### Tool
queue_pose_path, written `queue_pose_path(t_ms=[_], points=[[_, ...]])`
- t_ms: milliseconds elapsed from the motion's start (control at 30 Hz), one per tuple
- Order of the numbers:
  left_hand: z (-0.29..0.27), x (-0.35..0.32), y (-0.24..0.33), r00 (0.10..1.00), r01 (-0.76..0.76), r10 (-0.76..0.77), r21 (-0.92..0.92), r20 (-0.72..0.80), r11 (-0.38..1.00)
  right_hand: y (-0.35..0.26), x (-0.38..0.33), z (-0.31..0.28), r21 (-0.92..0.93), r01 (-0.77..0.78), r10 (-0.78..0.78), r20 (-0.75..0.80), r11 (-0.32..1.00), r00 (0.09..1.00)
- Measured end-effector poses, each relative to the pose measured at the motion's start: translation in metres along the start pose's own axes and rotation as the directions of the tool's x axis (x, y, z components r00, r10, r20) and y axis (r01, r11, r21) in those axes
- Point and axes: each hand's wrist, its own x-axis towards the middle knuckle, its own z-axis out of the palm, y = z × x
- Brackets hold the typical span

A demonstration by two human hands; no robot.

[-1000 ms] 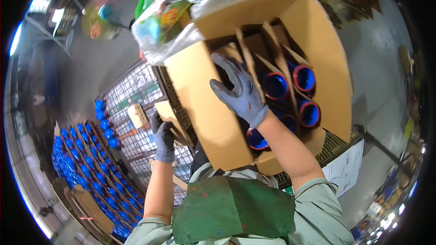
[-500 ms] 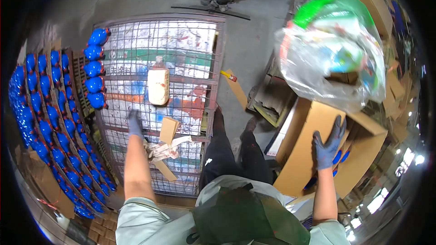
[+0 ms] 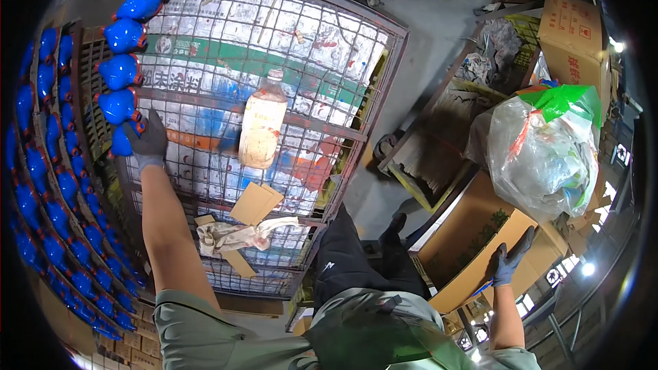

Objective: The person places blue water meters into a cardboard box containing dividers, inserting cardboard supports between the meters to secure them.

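My left hand (image 3: 150,140), in a grey glove, is closed around the red end of the lowest glossy blue rounded part (image 3: 122,141). That part lies at the left edge of a wire-mesh rack top (image 3: 226,103), in a column with several like it, such as a blue part (image 3: 118,105) just above. At the lower right my gloved right hand (image 3: 510,264) has its fingers stretched out beside the side panel of an open cardboard box (image 3: 473,260), apparently touching it. Its palm side is hidden.
Slanted racks of more blue parts (image 3: 68,192) stand at far left. On the mesh lie a stained plastic bottle (image 3: 262,123), cardboard pieces (image 3: 256,203) and a cloth (image 3: 233,236). A stuffed clear plastic bag (image 3: 545,154) and a closed carton (image 3: 572,34) sit at right, near a wooden crate (image 3: 439,144).
My left hand has moved up and left onto the lowest blue part. My right hand stays by the box with its fingers closer together. The whole view has shifted and tilted.
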Motion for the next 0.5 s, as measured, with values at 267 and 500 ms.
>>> queue_pose_path(t_ms=[267,500], points=[[-0.04,0.011,0.063,0.954,0.257,-0.093,-0.613,0.286,0.748,-0.001,0.022,0.011,0.126,0.026,-0.024,-0.016,0.992,1.0],[-0.086,-0.269,-0.097,0.858,0.308,-0.352,0.174,0.375,0.935,-0.017,0.01,-0.007,0.022,-0.036,0.036,-0.002,0.999,0.999]])
